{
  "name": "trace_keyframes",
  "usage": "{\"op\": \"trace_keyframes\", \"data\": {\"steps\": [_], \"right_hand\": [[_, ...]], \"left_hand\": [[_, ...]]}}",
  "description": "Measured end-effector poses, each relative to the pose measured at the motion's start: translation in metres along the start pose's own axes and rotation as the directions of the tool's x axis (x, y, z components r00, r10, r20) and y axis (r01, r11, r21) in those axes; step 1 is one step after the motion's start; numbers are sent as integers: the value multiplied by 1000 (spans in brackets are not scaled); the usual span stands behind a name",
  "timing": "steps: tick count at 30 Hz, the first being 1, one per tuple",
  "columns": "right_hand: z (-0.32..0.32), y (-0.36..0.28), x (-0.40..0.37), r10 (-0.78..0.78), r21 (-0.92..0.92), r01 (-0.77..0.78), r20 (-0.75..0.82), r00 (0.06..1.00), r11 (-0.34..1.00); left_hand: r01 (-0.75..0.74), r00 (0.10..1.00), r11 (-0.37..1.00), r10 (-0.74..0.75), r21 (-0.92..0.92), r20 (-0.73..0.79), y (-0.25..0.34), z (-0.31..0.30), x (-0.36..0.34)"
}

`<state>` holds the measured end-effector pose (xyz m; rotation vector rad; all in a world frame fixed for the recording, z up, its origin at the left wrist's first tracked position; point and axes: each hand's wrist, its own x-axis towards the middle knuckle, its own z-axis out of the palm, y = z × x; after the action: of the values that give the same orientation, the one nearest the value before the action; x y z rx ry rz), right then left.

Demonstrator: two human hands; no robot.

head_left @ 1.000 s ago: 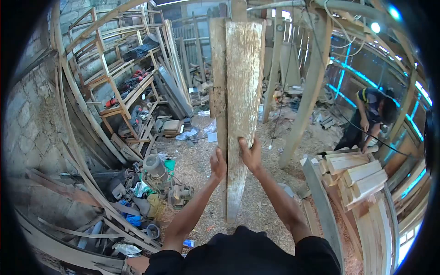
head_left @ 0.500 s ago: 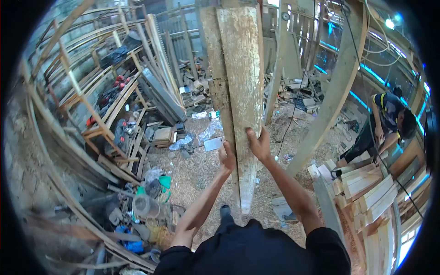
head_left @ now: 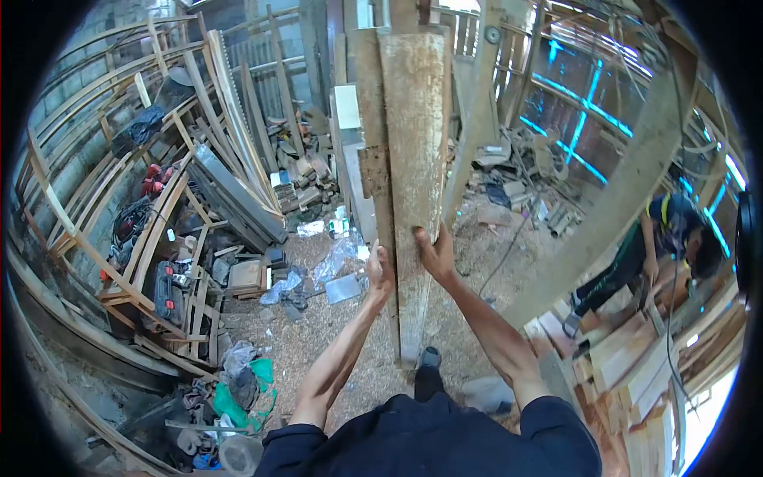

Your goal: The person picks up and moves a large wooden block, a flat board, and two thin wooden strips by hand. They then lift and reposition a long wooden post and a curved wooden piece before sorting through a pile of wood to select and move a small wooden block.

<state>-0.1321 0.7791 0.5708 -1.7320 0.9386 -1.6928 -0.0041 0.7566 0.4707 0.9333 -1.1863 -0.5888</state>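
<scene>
Two long weathered planks stand lengthwise before me, side by side and pressed together. The wider plank (head_left: 413,127) has flaking pale paint; the narrower plank (head_left: 372,103), on its left, is darker with a broken edge. My left hand (head_left: 380,274) is closed round the left edge of the narrower one, thumb toward me. On the other side, my right hand (head_left: 437,256) grips the wider plank's right edge, its thumb lying across the face. The fingers behind the wood are hidden. The planks' lower ends come down near my foot (head_left: 427,359).
Shavings cover the floor (head_left: 318,350). On the left are a timber rack (head_left: 119,278) and a green plastic piece (head_left: 230,405). A slanting post (head_left: 604,215) rises at right; behind it a person (head_left: 660,246) bends over stacked boards (head_left: 628,358). Scrap lies at the back.
The view has shifted forward and to the right over the floor. The planks stay in both hands, and a different foot position shows beneath them. The person at right is bent lower.
</scene>
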Motion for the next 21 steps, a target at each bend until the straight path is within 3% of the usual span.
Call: {"op": "trace_keyframes", "data": {"steps": [2,3,6,10,11,15,21], "right_hand": [[2,30,25,-10,-12,10,-11,1000,1000],[1,43,44,-10,-33,9,-38,999,999],[-2,92,100,-39,102,38,9,999,994],[-3,152,173,-57,122,51,47,997,991],[1,175,194,-56,220,44,51,997,974],[7,188,261,-93,148,81,73,993,986],[30,233,349,-150,184,134,77,986,974]], "left_hand": [[77,993,974,-94,213,70,-2,7,26],[68,989,984,-88,164,117,-16,14,47],[16,1000,976,-20,216,15,-58,46,98],[-96,991,964,116,247,-69,-67,82,166],[-50,996,958,67,282,-51,-72,87,182],[-66,989,963,99,260,-112,-91,110,246],[-55,978,946,116,319,-176,-127,127,335]]}}
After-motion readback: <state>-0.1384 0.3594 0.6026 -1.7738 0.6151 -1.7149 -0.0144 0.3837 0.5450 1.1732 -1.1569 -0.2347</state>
